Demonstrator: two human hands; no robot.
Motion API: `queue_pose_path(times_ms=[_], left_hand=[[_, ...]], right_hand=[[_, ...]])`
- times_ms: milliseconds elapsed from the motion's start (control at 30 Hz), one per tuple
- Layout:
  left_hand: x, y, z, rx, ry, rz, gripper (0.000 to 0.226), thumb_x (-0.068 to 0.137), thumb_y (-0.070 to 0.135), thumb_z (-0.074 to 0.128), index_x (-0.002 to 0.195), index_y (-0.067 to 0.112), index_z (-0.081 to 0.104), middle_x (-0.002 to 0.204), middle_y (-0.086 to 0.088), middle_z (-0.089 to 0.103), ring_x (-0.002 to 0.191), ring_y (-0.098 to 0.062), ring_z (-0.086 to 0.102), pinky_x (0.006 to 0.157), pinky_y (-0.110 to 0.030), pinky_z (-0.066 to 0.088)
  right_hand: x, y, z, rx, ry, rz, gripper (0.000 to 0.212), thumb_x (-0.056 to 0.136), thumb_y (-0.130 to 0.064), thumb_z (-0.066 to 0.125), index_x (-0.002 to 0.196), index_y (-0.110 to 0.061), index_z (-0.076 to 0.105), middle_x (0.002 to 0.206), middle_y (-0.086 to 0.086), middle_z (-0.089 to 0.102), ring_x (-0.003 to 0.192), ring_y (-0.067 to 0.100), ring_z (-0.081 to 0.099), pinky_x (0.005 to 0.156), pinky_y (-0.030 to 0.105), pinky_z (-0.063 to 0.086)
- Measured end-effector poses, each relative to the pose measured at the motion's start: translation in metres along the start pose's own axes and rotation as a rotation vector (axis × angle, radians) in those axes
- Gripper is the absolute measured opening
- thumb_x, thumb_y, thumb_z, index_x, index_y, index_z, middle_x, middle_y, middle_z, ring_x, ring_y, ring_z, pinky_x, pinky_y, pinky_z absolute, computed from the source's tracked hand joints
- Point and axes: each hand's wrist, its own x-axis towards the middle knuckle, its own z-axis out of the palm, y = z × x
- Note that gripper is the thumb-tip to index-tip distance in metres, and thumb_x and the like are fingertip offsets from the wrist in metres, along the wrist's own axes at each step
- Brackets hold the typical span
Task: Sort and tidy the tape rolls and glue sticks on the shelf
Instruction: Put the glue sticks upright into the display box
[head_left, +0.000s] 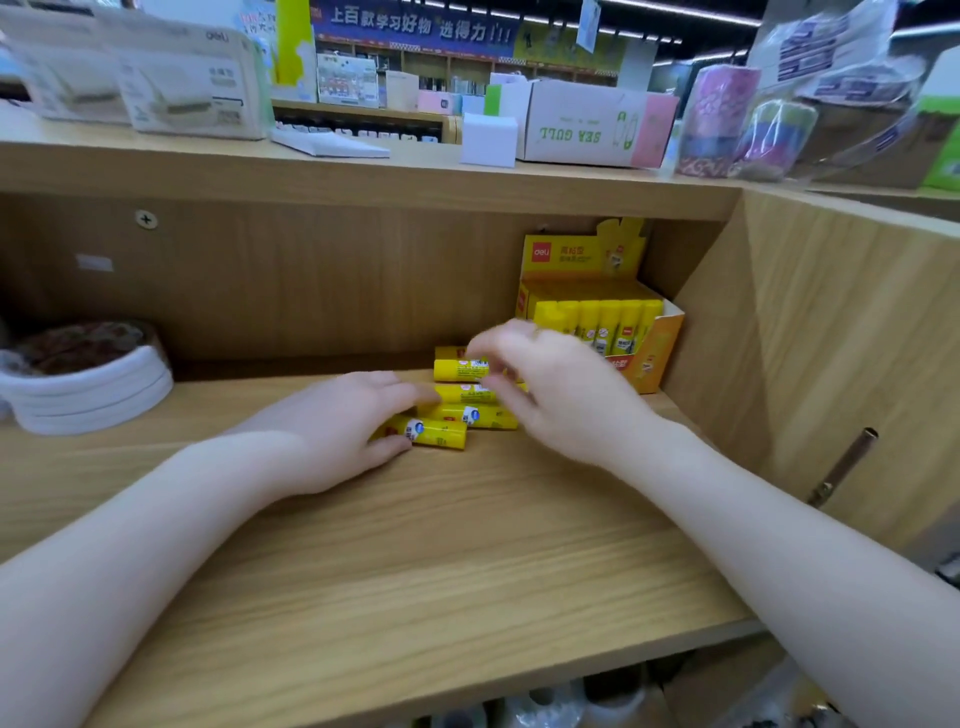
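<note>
Left hand (343, 431): we rest it, fingers relaxed, on loose glue sticks (470, 395) left of the yellow box (597, 312).
Right hand (550, 384): blurred (grasp unclear).

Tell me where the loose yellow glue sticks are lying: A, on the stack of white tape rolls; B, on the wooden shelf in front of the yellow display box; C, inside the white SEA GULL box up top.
B: the loose glue sticks lie on the wooden shelf before the yellow display box.

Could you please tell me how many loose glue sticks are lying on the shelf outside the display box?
4 visible: nearest, second, third, farthest. The right hand may hide more.
</note>
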Motion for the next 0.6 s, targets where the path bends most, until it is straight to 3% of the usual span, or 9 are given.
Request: queue_pose_path(times_ms=[133,267,333,400,500,600], left_hand=[[-0.001,0.0,-0.003,0.013,0.0,-0.057,0.041,0.092,0.039,0.05,0.13,0.036,0.034,0.124,0.013,0.048,0.111,-0.01,0.048,0.082,-0.019,0.038],[-0.005,-0.002,-0.006,0.022,-0.012,-0.071,0.029,0.09,0.042,0.052,0.114,0.032,0.042,0.114,0.011,0.052,0.103,-0.013,0.052,0.084,-0.029,0.046],[-0.003,-0.001,-0.006,0.061,0.009,-0.034,0.026,0.092,0.042,0.049,0.115,0.031,0.045,0.117,0.01,0.053,0.104,-0.014,0.052,0.084,-0.029,0.046],[-0.002,0.001,-0.003,0.092,0.024,0.001,0.029,0.094,0.042,0.043,0.121,0.033,0.045,0.123,0.011,0.05,0.11,-0.014,0.05,0.086,-0.029,0.045],[0.0,0.004,0.002,0.082,0.058,0.029,0.032,0.095,0.042,0.04,0.126,0.036,0.044,0.126,0.014,0.047,0.114,-0.014,0.049,0.089,-0.031,0.045],[0.001,0.004,0.006,0.067,0.075,0.048,0.034,0.095,0.042,0.039,0.128,0.037,0.043,0.125,0.013,0.047,0.116,-0.014,0.048,0.09,-0.033,0.045]], right_hand=[[0.009,-0.014,0.007,-0.125,-0.453,0.06,0.036,0.096,-0.025,0.047,0.132,-0.022,0.042,0.134,0.001,0.042,0.123,0.021,0.04,0.094,0.036,0.041],[0.008,-0.012,0.003,-0.111,-0.538,0.16,0.041,0.093,-0.016,0.048,0.131,-0.024,0.035,0.13,0.003,0.046,0.115,0.026,0.047,0.082,0.031,0.041],[-0.001,-0.006,-0.006,0.003,-0.389,0.19,0.046,0.087,-0.012,0.052,0.127,-0.025,0.032,0.112,0.006,0.053,0.095,0.024,0.055,0.08,0.036,0.048],[-0.008,0.004,-0.018,0.154,-0.126,0.254,0.057,0.084,-0.009,0.058,0.129,-0.029,0.029,0.1,0.005,0.055,0.074,0.015,0.055,0.073,0.034,0.05],[-0.014,0.021,-0.032,0.203,0.228,0.327,0.062,0.084,-0.006,0.063,0.131,-0.032,0.033,0.091,0.002,0.054,0.072,0.015,0.058,0.07,0.035,0.053],[-0.013,0.035,-0.034,0.165,0.344,0.429,0.047,0.086,-0.01,0.064,0.128,-0.018,0.044,0.082,-0.009,0.049,0.071,0.012,0.057,0.075,0.033,0.052]])
